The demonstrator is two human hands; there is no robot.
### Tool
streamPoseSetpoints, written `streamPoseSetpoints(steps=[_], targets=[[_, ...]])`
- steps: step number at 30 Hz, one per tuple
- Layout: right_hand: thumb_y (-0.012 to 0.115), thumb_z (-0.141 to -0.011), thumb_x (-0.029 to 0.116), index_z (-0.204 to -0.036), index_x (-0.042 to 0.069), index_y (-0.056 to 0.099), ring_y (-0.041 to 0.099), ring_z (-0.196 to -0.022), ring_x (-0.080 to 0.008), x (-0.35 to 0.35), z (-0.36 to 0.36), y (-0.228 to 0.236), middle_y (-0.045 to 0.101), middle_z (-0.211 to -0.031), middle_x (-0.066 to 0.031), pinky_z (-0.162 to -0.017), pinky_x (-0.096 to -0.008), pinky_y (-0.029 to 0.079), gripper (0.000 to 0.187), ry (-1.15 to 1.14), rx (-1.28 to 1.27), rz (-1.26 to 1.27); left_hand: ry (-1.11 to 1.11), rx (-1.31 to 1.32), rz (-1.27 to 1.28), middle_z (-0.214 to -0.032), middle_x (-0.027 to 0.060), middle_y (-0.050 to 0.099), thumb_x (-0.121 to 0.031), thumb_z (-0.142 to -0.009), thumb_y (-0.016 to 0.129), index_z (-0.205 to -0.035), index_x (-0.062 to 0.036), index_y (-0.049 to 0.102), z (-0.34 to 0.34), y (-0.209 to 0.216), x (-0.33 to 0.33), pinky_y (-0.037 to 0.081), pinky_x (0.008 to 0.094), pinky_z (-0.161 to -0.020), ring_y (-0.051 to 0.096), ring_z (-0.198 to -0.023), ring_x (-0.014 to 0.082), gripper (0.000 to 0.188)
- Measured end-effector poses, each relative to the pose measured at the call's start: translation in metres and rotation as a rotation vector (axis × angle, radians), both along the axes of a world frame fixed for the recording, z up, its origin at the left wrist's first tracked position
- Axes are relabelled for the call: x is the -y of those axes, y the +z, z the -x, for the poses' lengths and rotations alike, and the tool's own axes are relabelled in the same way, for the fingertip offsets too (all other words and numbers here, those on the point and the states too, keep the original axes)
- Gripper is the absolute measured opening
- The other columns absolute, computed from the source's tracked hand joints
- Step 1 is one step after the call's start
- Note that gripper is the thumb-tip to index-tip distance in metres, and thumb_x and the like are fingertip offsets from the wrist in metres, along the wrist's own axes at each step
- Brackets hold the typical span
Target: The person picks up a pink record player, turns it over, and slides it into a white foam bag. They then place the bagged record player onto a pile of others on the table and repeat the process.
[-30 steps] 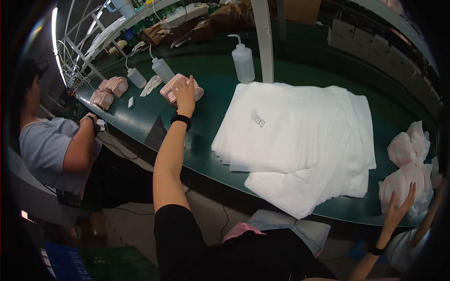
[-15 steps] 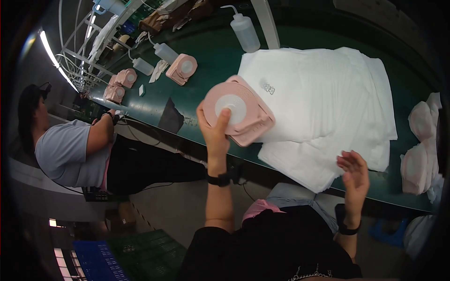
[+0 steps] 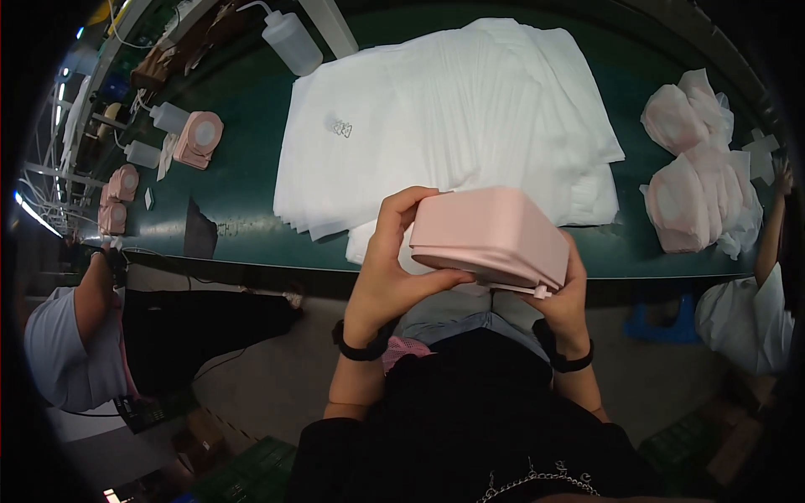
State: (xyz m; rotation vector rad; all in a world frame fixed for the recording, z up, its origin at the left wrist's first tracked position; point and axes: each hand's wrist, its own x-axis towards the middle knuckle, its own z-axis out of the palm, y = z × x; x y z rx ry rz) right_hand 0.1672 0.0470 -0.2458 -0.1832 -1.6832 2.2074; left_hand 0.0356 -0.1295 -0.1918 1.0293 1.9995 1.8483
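Both my hands hold a pink plastic device [image 3: 496, 226], a boxy casing tilted so that its smooth side faces up. My left hand [image 3: 390, 260] grips its left end, thumb along the lower edge. Around the right end wraps my right hand [image 3: 568, 293], its fingers partly hidden behind the casing. A small pale tab sticks out at the lower right corner. The round disc seen earlier is turned away from view. Just beyond the device lies a broad stack of thin white bags [image 3: 444, 117] on the green table [image 3: 251, 239].
Several similar devices in white wrapping [image 3: 692, 197] sit at the right. Bare pink devices [image 3: 199, 140] and squeeze bottles [image 3: 293, 44] stand to the left and at the back. One co-worker [image 3: 71, 335] is at the left; another's arm [image 3: 771, 226] reaches in at the right.
My left hand has brought the device toward my body and turned its disc away. My right hand, empty before, now grips its other end. The view has swung right.
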Motion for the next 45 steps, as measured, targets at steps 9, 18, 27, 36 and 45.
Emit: streamPoseSetpoints(steps=[9,18,27,36,45], targets=[[0.079,-0.062,0.009,-0.128,-0.004,0.037,0.055,-0.106,-0.0258,-0.023,-0.02,0.051,0.059,-0.114,-0.0167,-0.091,-0.0342,0.042,0.079,-0.147,-0.259,-0.781,-0.078,-0.03,0.107,-0.116,0.0112,0.056,-0.007,-0.065,0.079,-0.123,-0.0025,0.043,-0.015,-0.043,-0.026,0.045,0.032,-0.091,0.052,-0.113,0.0212,0.069],[0.072,-0.069,0.006,-0.137,-0.002,0.026,0.048,-0.117,-0.031,-0.025,-0.033,0.052,0.045,-0.13,-0.0222,-0.097,-0.038,0.038,0.083,-0.04,-0.11,-0.528,-0.15,0.359,-0.004,-0.116,0.012,0.057,-0.022,-0.079,0.07,-0.122,0.0019,0.045,-0.02,-0.067,-0.023,0.047,0.0283,-0.084,0.057,-0.102,0.0185,0.055],[0.062,-0.079,0.008,-0.14,0.002,0.02,0.039,-0.125,-0.034,-0.04,-0.017,-0.002,0.033,-0.136,-0.0214,-0.096,-0.0393,0.043,0.074,0.293,-0.039,1.067,-0.126,0.428,0.156,-0.118,0.0172,0.055,-0.027,-0.094,0.048,-0.123,0.0024,0.047,0.014,0.004,-0.005,0.045,0.032,-0.088,0.054,-0.108,0.0243,0.041],[0.054,-0.087,0.009,-0.134,-0.002,0.025,0.043,-0.12,-0.0339,-0.04,-0.004,-0.004,0.035,-0.126,-0.0162,-0.095,-0.0419,0.047,0.057,0.55,-0.327,2.12,0.364,-0.666,0.791,-0.131,0.019,0.043,-0.015,-0.09,0.049,-0.126,-0.0047,0.047,0.029,-0.061,-0.009,0.035,0.044,-0.098,0.039,-0.121,0.0371,0.038],[0.049,-0.089,0.012,-0.137,0.002,0.023,0.041,-0.123,-0.0293,-0.028,-0.002,0.006,0.033,-0.136,-0.0144,-0.102,-0.0423,0.036,0.055,-0.38,-0.176,0.379,0.309,-0.663,0.733,-0.118,0.0174,0.047,-0.003,-0.079,0.058,-0.118,-0.0023,0.05,0.024,-0.045,-0.012,0.038,0.0399,-0.093,0.045,-0.108,0.0337,0.039]])
